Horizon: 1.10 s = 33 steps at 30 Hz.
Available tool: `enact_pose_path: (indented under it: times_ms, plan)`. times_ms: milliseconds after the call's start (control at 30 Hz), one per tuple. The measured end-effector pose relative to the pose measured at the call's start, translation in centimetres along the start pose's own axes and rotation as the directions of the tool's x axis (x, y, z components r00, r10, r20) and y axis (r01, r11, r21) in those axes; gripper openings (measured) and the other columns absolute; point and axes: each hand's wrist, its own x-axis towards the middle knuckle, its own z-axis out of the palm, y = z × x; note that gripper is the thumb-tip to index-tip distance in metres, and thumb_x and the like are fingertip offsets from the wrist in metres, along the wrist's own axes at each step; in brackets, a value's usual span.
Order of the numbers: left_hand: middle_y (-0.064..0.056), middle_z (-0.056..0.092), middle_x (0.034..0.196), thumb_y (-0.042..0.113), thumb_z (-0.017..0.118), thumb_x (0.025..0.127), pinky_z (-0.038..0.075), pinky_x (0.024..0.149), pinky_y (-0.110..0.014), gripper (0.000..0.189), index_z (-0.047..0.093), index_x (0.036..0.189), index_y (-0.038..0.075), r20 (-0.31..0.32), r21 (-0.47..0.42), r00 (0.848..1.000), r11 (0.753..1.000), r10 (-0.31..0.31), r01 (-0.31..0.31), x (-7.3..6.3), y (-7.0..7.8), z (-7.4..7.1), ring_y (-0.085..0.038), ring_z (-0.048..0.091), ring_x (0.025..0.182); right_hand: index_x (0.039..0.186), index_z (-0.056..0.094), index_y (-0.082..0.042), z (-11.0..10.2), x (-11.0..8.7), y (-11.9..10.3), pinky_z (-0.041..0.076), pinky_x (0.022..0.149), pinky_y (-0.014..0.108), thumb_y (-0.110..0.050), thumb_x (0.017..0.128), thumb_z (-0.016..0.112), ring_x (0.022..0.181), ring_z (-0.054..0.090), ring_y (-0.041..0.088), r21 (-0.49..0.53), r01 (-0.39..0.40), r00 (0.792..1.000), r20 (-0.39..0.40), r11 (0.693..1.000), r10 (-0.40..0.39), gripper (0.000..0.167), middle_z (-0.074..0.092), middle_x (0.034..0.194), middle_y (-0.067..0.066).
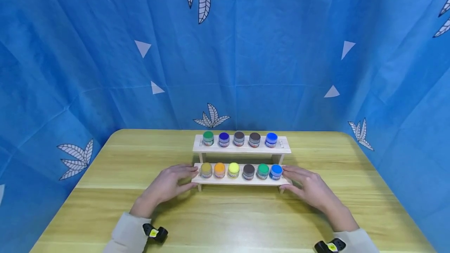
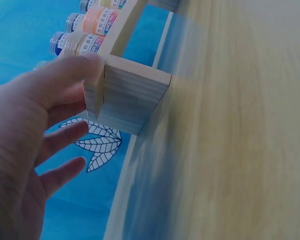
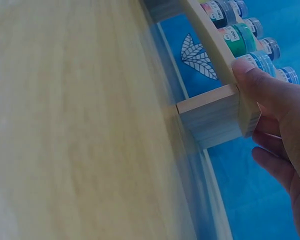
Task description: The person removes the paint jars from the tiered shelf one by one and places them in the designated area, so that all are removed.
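A low white-wood shelf [image 1: 242, 182] carries a row of small paint jars: gold, orange, yellow [image 1: 233, 170], dark brown, green and blue [image 1: 275, 171]. My left hand [image 1: 170, 182] grips its left end; in the left wrist view the thumb lies along the board's edge and the lower fingers are spread. At the right end, my right hand [image 1: 311, 188] holds the board between thumb and fingers. The right wrist view shows that thumb beside the blue-lidded jar [image 3: 257, 61]. Each end of the board rests on a wooden leg [image 2: 132, 92]. Some fingers are hidden behind the board.
Behind stands a taller wooden shelf [image 1: 242, 150] with several more jars, among them green [image 1: 208, 138], dark blue and blue [image 1: 271, 139]. Whether the two shelves are joined I cannot tell. The wooden table [image 1: 239, 221] ends at a blue curtain [image 1: 267, 50] with leaf prints.
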Motion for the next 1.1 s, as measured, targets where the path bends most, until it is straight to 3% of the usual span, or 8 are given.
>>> enact_pose_path:
  times_ms: [300,500,600,900,1100]
  plan:
    - [-0.003,0.070,0.113,0.031,0.073,0.089,0.052,0.091,-0.047,0.029,0.073,0.112,0.015,-0.185,-0.016,0.983,1.000,-0.013,0.010,0.8,1.0,-1.2,-0.025,0.064,0.107,0.115,0.073,-0.008,0.4,0.2,-0.1,0.053,0.088,0.048,-0.035,0.082,0.078,0.107,0.065,0.030,0.005,-0.015,1.000,0.018,1.000,0.015,0.044,0.068,0.120,0.007]
    - [-0.002,0.070,0.112,0.027,0.074,0.088,0.052,0.091,-0.046,0.027,0.072,0.112,0.014,-0.270,-0.045,0.963,0.999,-0.010,-0.002,2.9,1.5,-1.9,-0.022,0.061,0.107,0.118,0.071,-0.007,0.5,0.3,0.0,0.052,0.090,0.049,-0.036,0.082,0.079,0.110,0.064,0.031,0.023,-0.039,0.999,0.035,0.999,0.039,0.046,0.067,0.122,0.009]
    - [-0.004,0.069,0.115,0.025,0.076,0.087,0.049,0.094,-0.047,0.030,0.071,0.114,0.013,-0.303,-0.059,0.952,0.998,-0.050,0.034,4.2,1.9,-2.2,-0.024,0.059,0.110,0.118,0.071,-0.008,0.4,0.3,0.2,0.052,0.090,0.049,-0.037,0.081,0.079,0.110,0.064,0.031,0.018,-0.036,0.999,0.035,0.999,0.036,0.048,0.067,0.122,0.009]
    - [-0.012,0.060,0.130,0.036,0.071,0.090,0.039,0.104,-0.054,0.048,0.062,0.130,0.011,-0.270,-0.127,0.941,0.976,-0.205,0.176,6.9,2.3,-2.5,-0.032,0.050,0.124,0.115,0.073,-0.010,0.1,0.3,0.1,0.052,0.090,0.047,-0.037,0.080,0.080,0.109,0.064,0.029,0.017,-0.037,0.999,0.040,0.999,0.036,0.045,0.068,0.121,0.007]
    - [-0.009,0.056,0.137,0.041,0.069,0.091,0.035,0.107,-0.055,0.052,0.059,0.135,0.016,-0.220,-0.187,0.935,0.952,-0.280,0.241,8.3,2.2,-2.3,-0.031,0.046,0.129,0.114,0.074,-0.009,0.1,0.4,0.1,0.053,0.089,0.047,-0.036,0.079,0.081,0.109,0.065,0.029,0.022,-0.022,0.999,0.030,1.000,0.022,0.045,0.068,0.120,0.008]
